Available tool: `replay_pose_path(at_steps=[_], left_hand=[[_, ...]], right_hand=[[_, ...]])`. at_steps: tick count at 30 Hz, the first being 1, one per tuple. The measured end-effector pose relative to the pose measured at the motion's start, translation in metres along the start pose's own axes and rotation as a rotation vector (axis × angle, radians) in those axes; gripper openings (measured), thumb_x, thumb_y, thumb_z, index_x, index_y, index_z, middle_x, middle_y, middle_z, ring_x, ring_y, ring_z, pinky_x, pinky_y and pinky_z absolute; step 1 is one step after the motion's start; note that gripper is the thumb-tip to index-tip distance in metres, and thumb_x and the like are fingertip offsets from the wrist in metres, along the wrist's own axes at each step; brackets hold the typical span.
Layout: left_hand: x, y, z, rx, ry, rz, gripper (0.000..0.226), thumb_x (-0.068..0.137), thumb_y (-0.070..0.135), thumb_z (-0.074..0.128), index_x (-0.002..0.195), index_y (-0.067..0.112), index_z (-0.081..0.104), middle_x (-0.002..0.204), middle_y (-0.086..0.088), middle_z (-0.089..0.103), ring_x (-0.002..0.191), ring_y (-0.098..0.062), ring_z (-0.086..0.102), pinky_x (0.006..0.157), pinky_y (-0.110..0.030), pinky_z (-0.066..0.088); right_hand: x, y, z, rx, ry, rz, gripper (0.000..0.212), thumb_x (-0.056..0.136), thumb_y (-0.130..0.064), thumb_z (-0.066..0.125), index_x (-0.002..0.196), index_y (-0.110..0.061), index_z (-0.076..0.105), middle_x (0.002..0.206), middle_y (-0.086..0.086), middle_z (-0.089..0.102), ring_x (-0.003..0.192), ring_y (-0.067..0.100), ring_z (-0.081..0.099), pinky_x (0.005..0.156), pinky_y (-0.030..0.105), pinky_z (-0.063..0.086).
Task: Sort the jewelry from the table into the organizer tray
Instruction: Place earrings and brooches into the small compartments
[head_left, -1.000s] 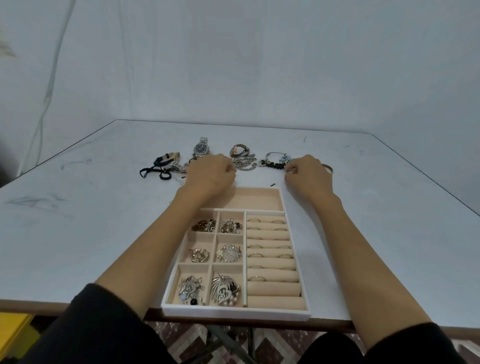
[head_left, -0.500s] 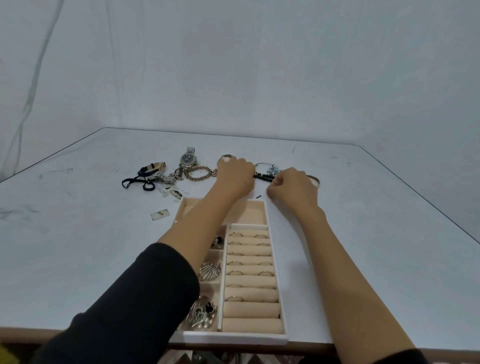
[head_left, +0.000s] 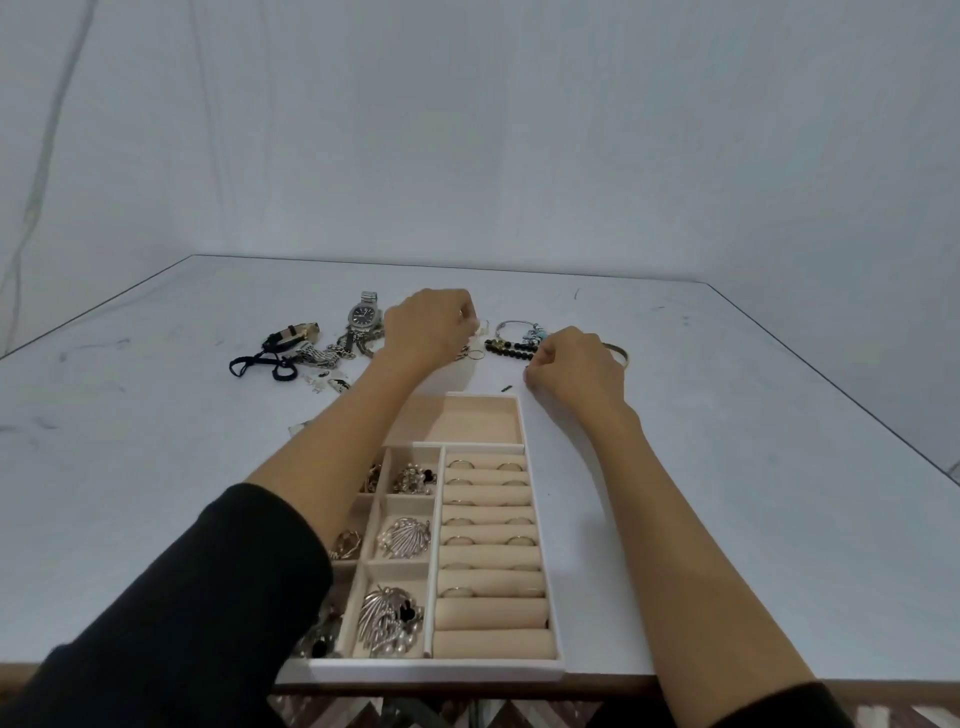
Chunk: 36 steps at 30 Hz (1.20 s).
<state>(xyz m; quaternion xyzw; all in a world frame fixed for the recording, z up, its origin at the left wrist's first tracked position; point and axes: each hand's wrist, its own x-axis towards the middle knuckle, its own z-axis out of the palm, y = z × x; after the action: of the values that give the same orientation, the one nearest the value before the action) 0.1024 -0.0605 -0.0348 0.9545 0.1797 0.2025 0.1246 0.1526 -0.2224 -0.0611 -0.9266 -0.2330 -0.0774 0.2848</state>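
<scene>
The fingers (head_left: 460, 326) of my left hand (head_left: 428, 332) are curled under, knuckles up, over the loose pile at the far side of the pale grey tabletop (head_left: 727, 467). The palm hides their tips, so I cannot tell whether they pinch anything. A small thin metal ring (head_left: 477, 355) lies just beside them, likely what I am after. My right hand (head_left: 579, 371) is curled the same way, beside a black beaded bracelet (head_left: 511, 352). Whether it holds the bracelet's end is also hidden.

Left of my left hand lie a silver wristwatch with a dark dial (head_left: 363, 314) and a black cord strap (head_left: 260, 364). Nearer me sits the white-rimmed organizer tray with beige lining (head_left: 543, 525), placed so both arms reach over it. Its padded rolls hold rings and its small squares hold silver brooches. The long far compartment (head_left: 462, 421) is bare, I judge for bracelets and the watch.
</scene>
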Motion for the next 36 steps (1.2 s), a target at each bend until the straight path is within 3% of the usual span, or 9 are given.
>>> replay_pose_path(at_steps=[6, 10, 13, 18, 22, 27, 30, 34, 36], left_hand=[[-0.032, -0.031, -0.035, -0.447, 0.1, -0.035, 0.014, 0.086, 0.042, 0.058, 0.084, 0.03, 0.064, 0.089, 0.013, 0.069, 0.092, -0.015, 0.063, 0.084, -0.039, 0.051], [-0.067, -0.05, -0.043, -0.631, 0.216, -0.029, 0.009, 0.089, 0.031, 0.064, 0.083, 0.026, 0.067, 0.079, 0.011, 0.071, 0.085, -0.013, 0.067, 0.086, -0.041, 0.053], [-0.087, -0.058, -0.048, -0.671, 0.271, -0.034, 0.009, 0.09, 0.03, 0.064, 0.082, 0.026, 0.067, 0.078, 0.012, 0.07, 0.083, -0.01, 0.065, 0.082, -0.04, 0.052], [-0.107, -0.072, -0.049, -0.742, 0.348, -0.074, 0.011, 0.09, 0.03, 0.064, 0.079, 0.028, 0.066, 0.078, 0.009, 0.07, 0.083, -0.01, 0.064, 0.085, -0.042, 0.053], [-0.111, -0.075, -0.048, -0.742, 0.381, -0.107, 0.01, 0.089, 0.03, 0.064, 0.079, 0.03, 0.065, 0.078, 0.011, 0.07, 0.083, -0.013, 0.067, 0.085, -0.044, 0.053], [-0.111, -0.08, -0.048, -0.75, 0.411, -0.151, 0.01, 0.089, 0.031, 0.064, 0.082, 0.025, 0.066, 0.076, 0.011, 0.069, 0.079, -0.009, 0.065, 0.082, -0.04, 0.053], [-0.112, -0.082, -0.048, -0.763, 0.413, -0.172, 0.012, 0.089, 0.03, 0.064, 0.085, 0.019, 0.067, 0.078, 0.008, 0.07, 0.078, -0.009, 0.065, 0.082, -0.038, 0.053], [-0.113, -0.082, -0.047, -0.774, 0.403, -0.181, 0.01, 0.089, 0.029, 0.063, 0.084, 0.021, 0.067, 0.079, 0.005, 0.071, 0.081, -0.012, 0.066, 0.083, -0.037, 0.054], [-0.113, -0.082, -0.048, -0.784, 0.401, -0.184, 0.01, 0.089, 0.03, 0.063, 0.083, 0.021, 0.066, 0.08, 0.005, 0.071, 0.082, -0.013, 0.067, 0.083, -0.038, 0.054]], right_hand=[[-0.003, -0.004, -0.004, 0.061, 0.006, -0.009, 0.015, 0.074, -0.009, 0.061, 0.083, -0.002, 0.07, 0.086, 0.013, 0.071, 0.084, 0.029, 0.065, 0.056, 0.025, 0.034], [-0.006, -0.015, -0.006, 0.108, -0.003, -0.049, 0.011, 0.074, -0.012, 0.063, 0.078, -0.004, 0.07, 0.082, 0.011, 0.071, 0.071, 0.024, 0.061, 0.055, 0.024, 0.035], [-0.012, -0.027, -0.012, 0.156, -0.03, -0.108, 0.005, 0.074, -0.017, 0.066, 0.071, -0.014, 0.069, 0.078, 0.002, 0.071, 0.077, 0.02, 0.066, 0.062, 0.028, 0.044], [-0.027, -0.051, -0.023, 0.295, -0.136, -0.264, 0.002, 0.075, -0.019, 0.073, 0.075, -0.017, 0.073, 0.077, -0.004, 0.07, 0.066, 0.005, 0.059, 0.066, 0.03, 0.05], [-0.041, -0.072, -0.028, 0.308, -0.279, -0.39, 0.008, 0.078, -0.019, 0.076, 0.085, -0.017, 0.074, 0.083, -0.003, 0.07, 0.052, -0.007, 0.051, 0.055, 0.009, 0.039], [-0.06, -0.09, -0.03, 0.351, -0.466, -0.515, 0.02, 0.078, -0.023, 0.078, 0.098, -0.023, 0.074, 0.085, -0.006, 0.071, 0.068, 0.007, 0.054, 0.061, 0.012, 0.043], [-0.071, -0.099, -0.031, 0.392, -0.615, -0.613, 0.02, 0.08, -0.018, 0.076, 0.1, -0.021, 0.076, 0.087, -0.007, 0.072, 0.072, 0.005, 0.056, 0.06, 0.01, 0.041], [-0.083, -0.108, -0.031, 0.404, -0.8, -0.68, 0.021, 0.081, -0.009, 0.073, 0.1, -0.016, 0.075, 0.082, -0.016, 0.068, 0.067, 0.007, 0.051, 0.064, 0.022, 0.044], [-0.086, -0.11, -0.029, 0.383, -0.849, -0.678, 0.022, 0.08, -0.005, 0.073, 0.101, -0.014, 0.074, 0.073, -0.022, 0.064, 0.064, 0.007, 0.05, 0.065, 0.021, 0.043]])
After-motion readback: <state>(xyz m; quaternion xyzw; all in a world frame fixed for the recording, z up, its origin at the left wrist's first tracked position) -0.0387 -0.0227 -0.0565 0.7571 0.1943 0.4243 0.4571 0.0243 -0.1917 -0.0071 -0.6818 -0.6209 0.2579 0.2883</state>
